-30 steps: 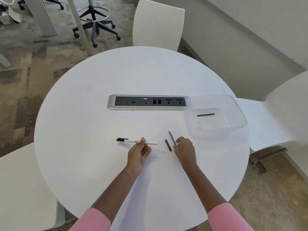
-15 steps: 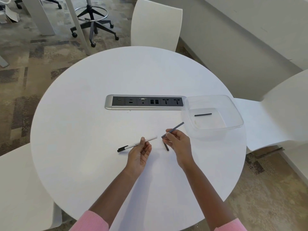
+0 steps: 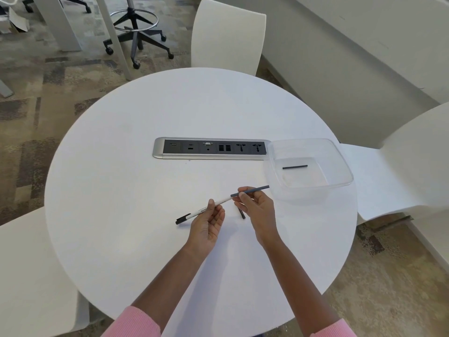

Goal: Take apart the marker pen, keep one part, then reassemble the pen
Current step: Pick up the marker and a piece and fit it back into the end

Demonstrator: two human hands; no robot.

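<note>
Head view: you line the dark ink rod up with the open rear end of the white barrel.

Your left hand (image 3: pixel 206 218) pinches the marker barrel (image 3: pixel 206 210) between thumb and fingertips, capped black tip down-left and open end raised toward your right hand (image 3: pixel 255 205), probably so the bore faces the incoming part. Your right thumb and forefinger pinch the ink rod (image 3: pixel 251 190) near its inner end, which meets the barrel mouth; how deep it sits, you cannot tell. 1 short black piece (image 3: pixel 242 213) lies on the table (image 3: pixel 121 190) just beside your right hand, likely the end plug, kept close for later. 1 dark stick (image 3: pixel 295 167) rests in the clear tray (image 3: pixel 345 166), apparently the part kept aside.
</note>
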